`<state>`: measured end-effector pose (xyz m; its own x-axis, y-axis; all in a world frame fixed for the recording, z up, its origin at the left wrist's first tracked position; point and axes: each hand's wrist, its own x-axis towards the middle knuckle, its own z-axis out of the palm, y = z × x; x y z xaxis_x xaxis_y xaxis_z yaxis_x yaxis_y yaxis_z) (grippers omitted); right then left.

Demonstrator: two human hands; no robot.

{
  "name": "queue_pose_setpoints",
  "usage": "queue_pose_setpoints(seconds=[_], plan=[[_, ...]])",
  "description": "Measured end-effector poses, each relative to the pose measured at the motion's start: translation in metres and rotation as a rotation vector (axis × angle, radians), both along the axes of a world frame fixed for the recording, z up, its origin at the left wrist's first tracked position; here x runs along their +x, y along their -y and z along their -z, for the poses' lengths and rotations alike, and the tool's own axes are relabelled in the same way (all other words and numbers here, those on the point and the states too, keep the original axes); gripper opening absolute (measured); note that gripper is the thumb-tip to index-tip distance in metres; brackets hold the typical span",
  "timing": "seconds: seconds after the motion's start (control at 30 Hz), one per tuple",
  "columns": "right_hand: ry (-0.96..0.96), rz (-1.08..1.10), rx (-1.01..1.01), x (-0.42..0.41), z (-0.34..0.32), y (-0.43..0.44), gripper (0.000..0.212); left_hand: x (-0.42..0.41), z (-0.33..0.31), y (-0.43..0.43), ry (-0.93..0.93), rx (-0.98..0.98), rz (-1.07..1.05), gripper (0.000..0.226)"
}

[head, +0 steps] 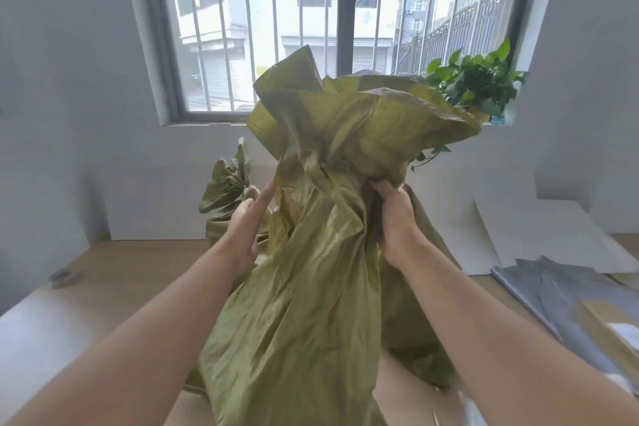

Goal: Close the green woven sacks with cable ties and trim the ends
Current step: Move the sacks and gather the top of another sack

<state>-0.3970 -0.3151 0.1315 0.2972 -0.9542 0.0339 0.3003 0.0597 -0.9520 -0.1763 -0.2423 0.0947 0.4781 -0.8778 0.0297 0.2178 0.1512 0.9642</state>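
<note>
Green woven sack (311, 270) stands upright on the wooden table (114, 273), directly in front of the person, its mouth flaring open above a gathered neck. Right hand (394, 218) grips that neck from the right side, fingers curled into the bunched fabric just below the flare. Left hand (247, 228) is flat and straight-fingered at the sack's left flank, holding nothing; fingertips look to be at the fabric, though whether they press it or only hover beside it cannot be told. Second sack (228, 190) sits behind and to the left, near the wall, its neck already cinched; whether a tie is on it is too small to tell. Potted plant (477, 86) on the sill of the barred window (345, 10), partly behind the flared mouth. Grey sheets (553, 290) lie at the table's right edge. No cable tie and no cutter visible anywhere. Judged step: gathering the mouth, ahead of tying; this sack is not yet closed. Next move likely calls for the left hand to sweep the loose left folds into the right hand's grip so the neck is one tight bunch, then for a free hand to fetch a tie while the other holds the bunch.
</note>
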Motion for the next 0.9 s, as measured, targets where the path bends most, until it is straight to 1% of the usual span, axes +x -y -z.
queue_pose_setpoints(seconds=[0.03, 0.07, 0.1, 0.17, 0.23, 0.3, 0.33, 0.37, 0.4, 0.47, 0.5, 0.53, 0.57, 0.6, 0.67, 0.73, 0.8, 0.83, 0.9], plan=[[-0.003, 0.009, -0.006, 0.002, 0.000, 0.001, 0.054, 0.001, 0.000, 0.003, 0.021, 0.010, 0.029, 0.133], [-0.006, 0.017, -0.015, 0.003, 0.000, 0.002, 0.055, 0.000, -0.003, 0.005, 0.042, 0.018, 0.053, 0.126], [-0.005, 0.028, -0.023, 0.005, 0.001, 0.004, 0.056, 0.001, -0.005, 0.008, 0.066, 0.032, 0.072, 0.125], [0.008, 0.033, -0.047, 0.007, 0.001, 0.001, 0.060, 0.001, -0.010, 0.014, 0.107, 0.054, 0.102, 0.148], [0.012, 0.019, -0.093, 0.009, 0.000, -0.001, 0.055, 0.002, -0.015, 0.018, 0.125, 0.043, 0.146, 0.165], [0.003, 0.013, -0.137, 0.010, -0.002, -0.004, 0.047, 0.006, -0.015, 0.022, 0.152, 0.066, 0.144, 0.170], [-0.005, 0.008, -0.156, 0.011, -0.003, -0.006, 0.049, 0.008, -0.015, 0.023, 0.161, 0.087, 0.135, 0.167], [-0.010, -0.002, -0.176, 0.011, -0.005, -0.007, 0.054, 0.010, -0.015, 0.023, 0.164, 0.094, 0.141, 0.155], [-0.022, -0.008, -0.190, 0.011, -0.006, -0.009, 0.060, 0.009, -0.017, 0.022, 0.163, 0.105, 0.143, 0.131], [-0.041, -0.019, -0.206, 0.012, -0.007, -0.008, 0.068, 0.005, -0.018, 0.021, 0.186, 0.166, 0.131, 0.070], [-0.052, -0.016, -0.207, 0.013, -0.007, -0.009, 0.071, 0.003, -0.018, 0.022, 0.201, 0.176, 0.123, 0.050], [-0.064, -0.002, -0.199, 0.013, -0.009, -0.009, 0.075, 0.002, -0.017, 0.022, 0.200, 0.172, 0.109, 0.037], [-0.081, 0.027, -0.185, 0.012, -0.009, -0.008, 0.078, 0.003, -0.018, 0.021, 0.188, 0.161, 0.088, 0.030], [-0.094, 0.064, -0.170, 0.012, -0.009, -0.006, 0.075, 0.005, -0.019, 0.020, 0.151, 0.141, 0.052, 0.028], [-0.083, 0.159, -0.142, 0.010, -0.008, -0.003, 0.058, 0.010, -0.023, 0.015, 0.058, 0.086, -0.017, 0.028], [-0.058, 0.267, -0.130, 0.009, -0.009, 0.000, 0.051, 0.017, -0.027, 0.007, 0.017, 0.042, -0.084, 0.020], [-0.052, 0.374, -0.143, 0.008, -0.011, 0.003, 0.037, 0.024, -0.032, -0.003, -0.023, -0.012, -0.134, 0.023], [-0.066, 0.431, -0.159, 0.006, -0.013, 0.004, 0.029, 0.026, -0.035, -0.009, -0.045, -0.034, -0.154, 0.026], [-0.123, 0.562, -0.203, 0.002, -0.016, 0.006, 0.018, 0.033, -0.041, -0.020, -0.089, -0.067, -0.189, 0.026]])
